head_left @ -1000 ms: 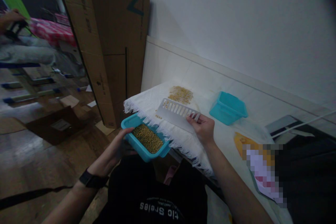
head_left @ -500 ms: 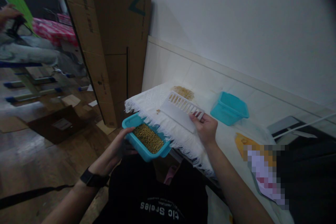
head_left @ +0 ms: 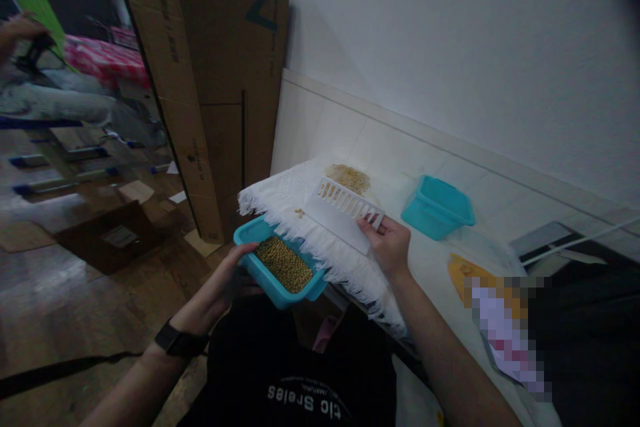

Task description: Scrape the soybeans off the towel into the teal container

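My left hand (head_left: 227, 280) grips the near-left side of a teal tray (head_left: 260, 271) filled with yellowish beans (head_left: 283, 263), holding it just below the fringed edge of a white cloth (head_left: 280, 197). My right hand (head_left: 389, 245) is closed on the end of a white slotted scraper (head_left: 340, 211), which rests tilted on the cloth. A small pile of beans (head_left: 350, 177) lies on the cloth behind the scraper. A few loose beans (head_left: 299, 212) sit near the cloth's edge.
A second teal tray (head_left: 437, 207) stands on the table to the right. Tall cardboard boxes (head_left: 210, 67) lean against the wall at left. A yellow packet (head_left: 463, 273) lies at the right. Another person's hand (head_left: 17, 30) shows far left.
The scraper was pulled back toward the bean pile and tilted up; the visible pile looks smaller, and a few beans remain near the cloth's edge. The left hand and tray have barely moved.
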Motion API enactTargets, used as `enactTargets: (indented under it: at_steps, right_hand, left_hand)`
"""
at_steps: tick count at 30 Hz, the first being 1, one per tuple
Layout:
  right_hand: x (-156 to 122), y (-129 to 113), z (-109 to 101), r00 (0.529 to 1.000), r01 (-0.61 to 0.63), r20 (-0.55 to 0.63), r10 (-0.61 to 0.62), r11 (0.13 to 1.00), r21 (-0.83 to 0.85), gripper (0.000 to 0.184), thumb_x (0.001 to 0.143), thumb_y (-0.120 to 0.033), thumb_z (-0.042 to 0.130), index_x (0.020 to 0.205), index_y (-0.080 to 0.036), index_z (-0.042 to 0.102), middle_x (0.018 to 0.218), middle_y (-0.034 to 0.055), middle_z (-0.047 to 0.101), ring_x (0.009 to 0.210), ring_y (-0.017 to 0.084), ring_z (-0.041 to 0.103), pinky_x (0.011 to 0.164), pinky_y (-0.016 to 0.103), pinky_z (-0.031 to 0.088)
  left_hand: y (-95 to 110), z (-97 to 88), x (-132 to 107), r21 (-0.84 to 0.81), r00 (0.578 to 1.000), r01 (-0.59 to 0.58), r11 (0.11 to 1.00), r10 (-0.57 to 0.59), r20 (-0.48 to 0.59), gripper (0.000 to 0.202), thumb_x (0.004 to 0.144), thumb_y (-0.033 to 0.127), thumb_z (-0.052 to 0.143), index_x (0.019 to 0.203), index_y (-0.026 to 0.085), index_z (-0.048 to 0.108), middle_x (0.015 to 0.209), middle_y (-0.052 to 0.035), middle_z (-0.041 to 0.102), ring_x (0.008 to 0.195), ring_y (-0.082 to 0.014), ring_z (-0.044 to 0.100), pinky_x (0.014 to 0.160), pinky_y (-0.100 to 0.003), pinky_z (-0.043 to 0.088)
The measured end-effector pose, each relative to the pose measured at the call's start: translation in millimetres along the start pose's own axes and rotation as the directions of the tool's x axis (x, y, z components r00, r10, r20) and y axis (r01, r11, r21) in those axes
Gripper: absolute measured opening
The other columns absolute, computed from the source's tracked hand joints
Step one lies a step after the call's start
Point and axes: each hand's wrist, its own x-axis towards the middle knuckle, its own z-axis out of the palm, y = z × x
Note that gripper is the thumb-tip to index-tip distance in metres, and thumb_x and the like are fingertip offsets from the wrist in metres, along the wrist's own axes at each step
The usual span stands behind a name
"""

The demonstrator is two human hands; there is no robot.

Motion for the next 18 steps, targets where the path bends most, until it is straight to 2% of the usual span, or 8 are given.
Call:
enactTargets:
  at_steps: [4, 8, 15, 18]
  right_hand:
    - [-0.4, 0.7, 0.1, 1.000, 0.005, 0.014, -0.004, 1.000, -0.013, 0.045, 0.073, -0.065, 0.091, 0.078, -0.020, 0.084, 0.074, 0.0060, 0.081, 0.070, 0.027, 0.077, 0.061, 0.034, 0.062]
    - [1.1, 1.5, 0.4, 0.999, -0.010, -0.036, 0.011, 1.000, 0.027, 0.051, 0.069, -0.069, 0.094, 0.079, -0.020, 0.083, 0.076, 0.0056, 0.082, 0.073, 0.027, 0.078, 0.067, 0.036, 0.065]
    - [0.9, -1.4, 0.6, 1.000, -0.026, 0.007, 0.026, 1.000, -0.011, 0.045, 0.070, -0.063, 0.092, 0.079, -0.020, 0.085, 0.077, 0.0072, 0.083, 0.072, 0.029, 0.079, 0.064, 0.036, 0.064]
    - [-0.4, -1.7, 0.3, 1.000, -0.019, 0.016, 0.019, 1.000, -0.007, 0.043, 0.071, -0.062, 0.092, 0.079, -0.020, 0.086, 0.078, 0.0077, 0.084, 0.072, 0.029, 0.079, 0.062, 0.035, 0.063]
  left_hand:
    - [2.4, 2.4, -2.2, 0.030, 0.999, 0.021, 0.999, -0.020, -0.030, 0.048, 0.083, 0.051, 0.085, 0.119, 0.024, 0.067, 0.095, -0.0111, 0.082, 0.080, -0.0342, 0.081, 0.071, -0.047, 0.068]
    - [4.1, 4.7, -4.7, 0.021, 0.998, 0.044, 0.999, -0.043, -0.040, 0.043, 0.085, 0.049, 0.083, 0.117, 0.023, 0.069, 0.097, -0.0118, 0.083, 0.080, -0.0330, 0.080, 0.070, -0.046, 0.067]
    - [1.1, 1.4, -1.5, 0.018, 0.999, 0.008, 1.000, -0.007, -0.038, 0.053, 0.080, 0.049, 0.088, 0.122, 0.027, 0.064, 0.094, -0.0077, 0.077, 0.074, -0.0312, 0.077, 0.069, -0.048, 0.066]
    - [1.3, 0.5, -2.4, 0.004, 1.000, -0.016, 1.000, 0.016, 0.002, 0.056, 0.077, 0.049, 0.092, 0.120, 0.027, 0.063, 0.094, -0.0063, 0.076, 0.075, -0.0304, 0.076, 0.071, -0.048, 0.067]
